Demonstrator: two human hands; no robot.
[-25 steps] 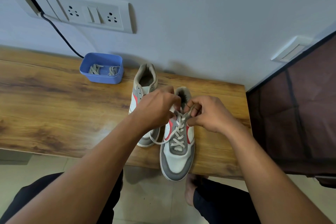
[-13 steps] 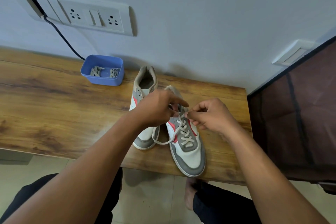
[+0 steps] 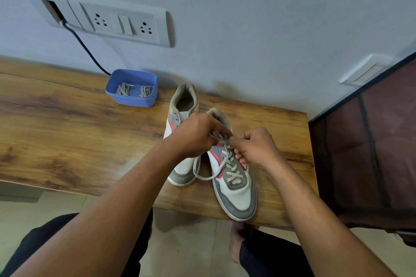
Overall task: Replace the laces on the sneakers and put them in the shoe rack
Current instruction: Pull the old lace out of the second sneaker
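Observation:
Two grey, white and red sneakers stand on the wooden bench [image 3: 67,132]. The near sneaker [image 3: 236,193] points its toe over the front edge and carries a pale lace [image 3: 230,167] crossed up its front. The far sneaker [image 3: 183,105] behind it shows no lace. My left hand [image 3: 195,135] pinches one end of the lace at the top eyelets, and a loose loop hangs down to the left. My right hand [image 3: 256,146] pinches the other end just right of the tongue. The top eyelets are hidden by my fingers.
A blue tub [image 3: 132,89] with loose grey laces stands at the back of the bench by the wall. A dark fabric-covered rack [image 3: 369,146] stands right of the bench. A socket panel [image 3: 112,21] with a black cable is on the wall.
The near sneaker has turned, its toe swinging to the right. Both hands have stayed at the top eyelets, still on the lace ends.

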